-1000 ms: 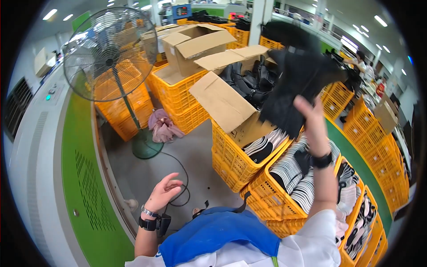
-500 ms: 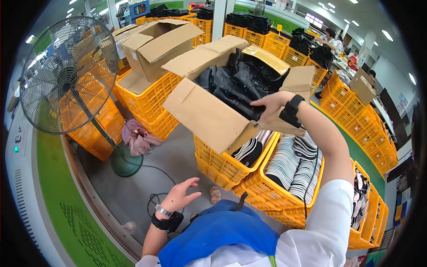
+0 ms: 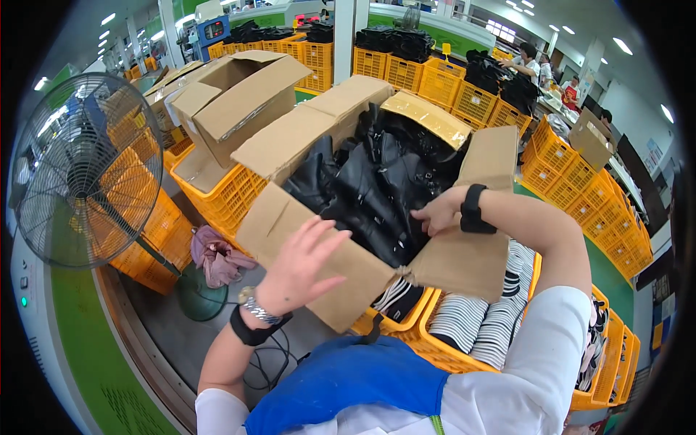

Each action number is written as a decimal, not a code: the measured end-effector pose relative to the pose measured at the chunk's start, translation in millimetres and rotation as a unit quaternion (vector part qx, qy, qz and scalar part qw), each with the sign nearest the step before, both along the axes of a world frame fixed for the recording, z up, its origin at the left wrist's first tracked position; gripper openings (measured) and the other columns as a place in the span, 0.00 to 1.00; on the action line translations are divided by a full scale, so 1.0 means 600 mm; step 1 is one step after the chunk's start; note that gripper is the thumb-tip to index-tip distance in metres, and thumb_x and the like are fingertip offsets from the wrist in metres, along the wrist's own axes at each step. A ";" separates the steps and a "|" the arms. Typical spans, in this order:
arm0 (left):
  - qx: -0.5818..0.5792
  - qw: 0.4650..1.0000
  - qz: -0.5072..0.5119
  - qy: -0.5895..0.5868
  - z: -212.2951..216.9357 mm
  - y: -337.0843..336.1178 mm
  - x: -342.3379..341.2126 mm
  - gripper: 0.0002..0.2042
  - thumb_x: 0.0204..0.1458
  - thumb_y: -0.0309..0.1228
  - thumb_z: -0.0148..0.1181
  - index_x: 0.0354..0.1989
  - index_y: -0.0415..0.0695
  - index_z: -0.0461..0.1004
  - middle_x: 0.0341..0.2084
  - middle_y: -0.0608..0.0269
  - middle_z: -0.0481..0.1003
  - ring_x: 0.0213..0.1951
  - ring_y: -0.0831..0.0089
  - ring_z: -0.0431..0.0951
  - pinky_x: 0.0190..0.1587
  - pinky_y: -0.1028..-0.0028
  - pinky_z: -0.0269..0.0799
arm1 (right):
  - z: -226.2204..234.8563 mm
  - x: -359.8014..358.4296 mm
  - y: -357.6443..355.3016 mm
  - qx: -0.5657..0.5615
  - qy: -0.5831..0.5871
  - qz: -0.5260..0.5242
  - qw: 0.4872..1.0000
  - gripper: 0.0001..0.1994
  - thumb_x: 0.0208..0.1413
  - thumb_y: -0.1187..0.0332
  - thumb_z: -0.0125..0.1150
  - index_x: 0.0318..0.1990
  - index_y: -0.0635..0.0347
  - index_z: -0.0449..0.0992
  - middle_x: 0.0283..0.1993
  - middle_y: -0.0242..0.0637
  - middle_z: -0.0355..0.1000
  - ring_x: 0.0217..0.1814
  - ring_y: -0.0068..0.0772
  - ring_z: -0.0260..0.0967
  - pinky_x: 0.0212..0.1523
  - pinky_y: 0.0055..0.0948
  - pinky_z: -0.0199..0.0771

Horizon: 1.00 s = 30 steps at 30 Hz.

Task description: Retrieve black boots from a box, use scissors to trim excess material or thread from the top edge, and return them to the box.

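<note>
An open cardboard box point(image 3: 290, 235) stands in front of me, its flaps folded outward. Shiny black pieces that look like leather boot uppers point(image 3: 362, 181) fill it. My right hand point(image 3: 441, 212) is inside the box's right edge, against the black pieces, with its fingers bent together; whatever they hold is hidden. Over the near left flap hovers my left hand point(image 3: 301, 268), fingers spread and holding nothing. Yellow crates point(image 3: 417, 330) below the box hold rows of striped black-and-white pieces point(image 3: 464, 319).
A large fan point(image 3: 83, 174) stands at the left, its cable point(image 3: 272, 355) on the floor. Another open carton point(image 3: 232, 109) rests on yellow crates point(image 3: 225, 199) beside a pink cloth point(image 3: 217, 257). More crates point(image 3: 573, 174) line the right, and a person point(image 3: 529, 61) works far back.
My left hand has risen from over the floor to the near left flap. My right hand has moved down into the box's right side, and the box appears closer.
</note>
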State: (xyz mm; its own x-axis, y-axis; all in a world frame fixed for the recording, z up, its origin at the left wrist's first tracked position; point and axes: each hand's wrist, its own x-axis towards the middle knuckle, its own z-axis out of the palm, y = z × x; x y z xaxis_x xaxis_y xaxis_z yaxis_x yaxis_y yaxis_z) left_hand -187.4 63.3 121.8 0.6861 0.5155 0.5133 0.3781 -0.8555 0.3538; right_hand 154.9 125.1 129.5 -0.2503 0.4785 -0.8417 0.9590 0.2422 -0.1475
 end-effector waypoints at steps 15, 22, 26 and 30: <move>-0.008 0.994 -0.027 0.101 -0.086 0.080 0.108 0.23 0.34 0.53 0.63 0.34 0.50 0.73 0.48 0.60 0.68 0.51 0.63 0.65 0.54 0.60 0.55 | -0.075 0.210 0.339 0.252 -0.094 -0.327 0.906 0.12 0.40 0.70 0.54 0.32 0.62 0.78 0.34 0.46 0.75 0.35 0.39 0.74 0.35 0.36 0.73; -0.051 0.992 -0.017 0.115 -0.078 0.081 0.111 0.22 0.36 0.54 0.62 0.33 0.51 0.73 0.47 0.64 0.69 0.51 0.67 0.65 0.53 0.63 0.54 | -0.018 0.292 0.365 0.648 -0.050 -0.262 0.714 0.12 0.48 0.68 0.49 0.40 0.55 0.75 0.26 0.41 0.74 0.31 0.44 0.73 0.35 0.42 0.74; -0.054 0.990 -0.009 0.126 -0.081 0.085 0.110 0.21 0.36 0.54 0.62 0.33 0.53 0.73 0.46 0.67 0.69 0.50 0.69 0.65 0.52 0.65 0.54 | 0.037 0.370 0.384 0.702 -0.156 -0.264 0.643 0.20 0.50 0.56 0.52 0.52 0.46 0.67 0.53 0.45 0.65 0.54 0.47 0.63 0.49 0.49 0.66; -0.041 0.987 -0.011 0.154 -0.088 0.083 0.102 0.20 0.38 0.55 0.60 0.35 0.56 0.72 0.48 0.71 0.69 0.50 0.73 0.65 0.53 0.67 0.51 | -0.031 0.436 0.389 0.623 -0.213 -0.333 0.675 0.31 0.48 0.48 0.55 0.61 0.37 0.57 0.68 0.43 0.44 0.68 0.52 0.44 0.59 0.60 0.49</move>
State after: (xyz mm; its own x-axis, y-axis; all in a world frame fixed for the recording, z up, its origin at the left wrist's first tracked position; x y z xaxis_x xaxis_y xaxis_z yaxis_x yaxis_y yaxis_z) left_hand -126.1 113.1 69.0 0.8144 0.5304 0.2355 0.4607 -0.8377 0.2933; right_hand 416.6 358.5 111.0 0.5069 0.7689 0.3897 0.8074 -0.5818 0.0976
